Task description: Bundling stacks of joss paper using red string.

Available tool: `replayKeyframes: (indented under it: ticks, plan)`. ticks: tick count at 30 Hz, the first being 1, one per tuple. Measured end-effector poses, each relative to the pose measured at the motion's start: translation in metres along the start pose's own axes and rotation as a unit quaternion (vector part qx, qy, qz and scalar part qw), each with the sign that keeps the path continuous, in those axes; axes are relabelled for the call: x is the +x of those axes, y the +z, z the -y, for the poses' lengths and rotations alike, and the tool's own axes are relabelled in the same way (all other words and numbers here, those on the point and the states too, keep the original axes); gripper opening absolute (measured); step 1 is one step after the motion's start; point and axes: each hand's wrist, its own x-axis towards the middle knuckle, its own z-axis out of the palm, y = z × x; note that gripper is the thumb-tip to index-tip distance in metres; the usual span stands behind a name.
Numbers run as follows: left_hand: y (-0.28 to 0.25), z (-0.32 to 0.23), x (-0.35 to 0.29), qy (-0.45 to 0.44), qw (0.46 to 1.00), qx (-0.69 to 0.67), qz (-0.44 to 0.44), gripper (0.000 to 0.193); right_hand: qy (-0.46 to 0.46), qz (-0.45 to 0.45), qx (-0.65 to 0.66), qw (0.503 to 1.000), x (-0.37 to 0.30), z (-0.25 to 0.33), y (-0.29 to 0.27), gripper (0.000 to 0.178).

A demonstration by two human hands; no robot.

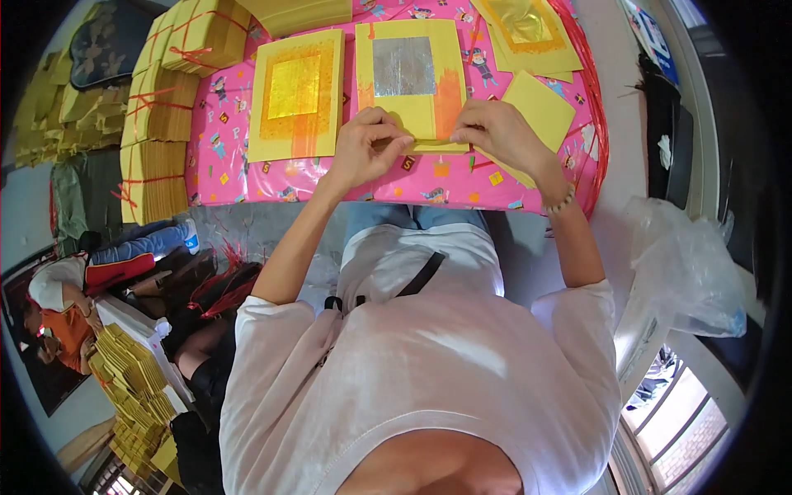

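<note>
A yellow paper sheet with a silver foil square (pixel 403 68) and orange smears lies on a stack in front of me. Its near edge is curled up into a narrow fold. My left hand (pixel 369 147) is closed at the left end of that fold, thumb and forefinger pinching the paper. At the right end, my right hand (pixel 499 134) grips the same edge between thumb and bent fingers. Left of it is a stack of yellow paper with a gold foil square (pixel 295 87). Plain yellow sheets (pixel 540 107) stick out beside and partly under my right hand.
A pink patterned cloth (pixel 363 193) covers the table. Yellow paper bundles (pixel 154 177) tied with red string pile up on its left. More gold-foil sheets (pixel 532 25) lie at the far right, near hanging red strings (pixel 601 124). A clear plastic bag (pixel 689 268) is at right. Another person (pixel 70 309) is at lower left.
</note>
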Motion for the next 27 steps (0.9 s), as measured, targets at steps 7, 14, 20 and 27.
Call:
replayKeyframes:
  ticks: [7,14,20,27]
  plan:
    - [0.005,0.000,-0.002,-0.017,1.000,-0.013,-0.013,0.015,0.015,-0.002,0.005,1.000,0.000,-0.009,0.003,0.018]
    - [0.002,-0.007,-0.003,-0.046,0.999,-0.005,0.002,0.015,0.004,-0.024,-0.041,0.999,0.001,0.000,0.002,0.018]
    - [-0.002,-0.015,0.002,0.108,0.988,0.113,-0.015,0.028,0.027,-0.024,-0.129,0.991,0.004,0.024,-0.009,0.018]
    - [-0.001,-0.017,0.021,0.124,0.956,0.266,-0.002,0.017,0.041,-0.059,-0.104,0.992,0.009,0.043,-0.024,0.020]
